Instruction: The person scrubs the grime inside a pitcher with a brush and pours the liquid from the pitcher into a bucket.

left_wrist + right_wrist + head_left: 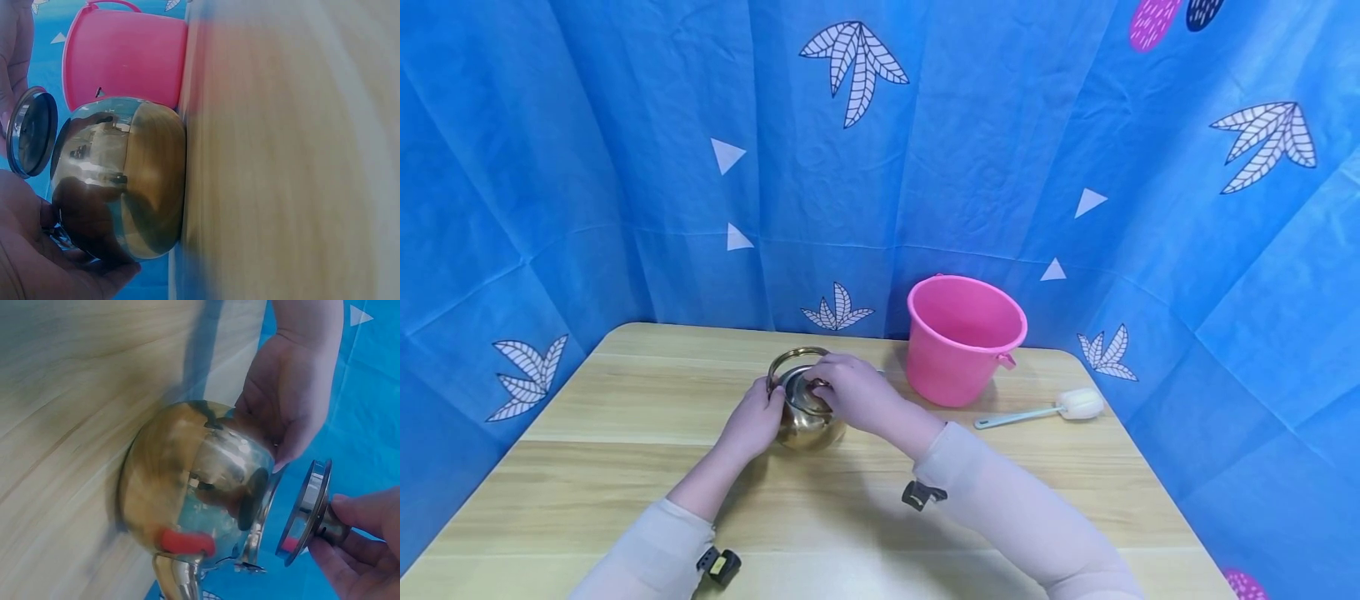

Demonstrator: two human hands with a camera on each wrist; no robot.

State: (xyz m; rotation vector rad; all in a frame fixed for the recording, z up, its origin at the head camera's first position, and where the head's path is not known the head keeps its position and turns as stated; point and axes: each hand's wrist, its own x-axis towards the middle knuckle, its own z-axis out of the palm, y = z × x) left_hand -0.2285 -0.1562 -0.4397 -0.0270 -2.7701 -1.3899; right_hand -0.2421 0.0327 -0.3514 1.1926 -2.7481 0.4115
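A shiny brass-coloured kettle (808,432) stands on the wooden table, its hoop handle (790,353) raised. My left hand (756,422) grips the kettle's left side near the foot of that handle, thumb up by the rim. Between thumb and fingertips, my right hand (859,392) pinches the knob of the round metal lid (306,512). A gap shows between lid and kettle mouth in both wrist views, with the lid's underside facing the opening. The kettle's spout (177,578) shows in the right wrist view; in the head view my right hand hides most of it.
A pink bucket (938,367) stands behind and to the right of the kettle. Farther right lies a bottle brush (1081,404) with a white head and pale handle. Blue patterned curtains (835,183) close in the table's back and sides.
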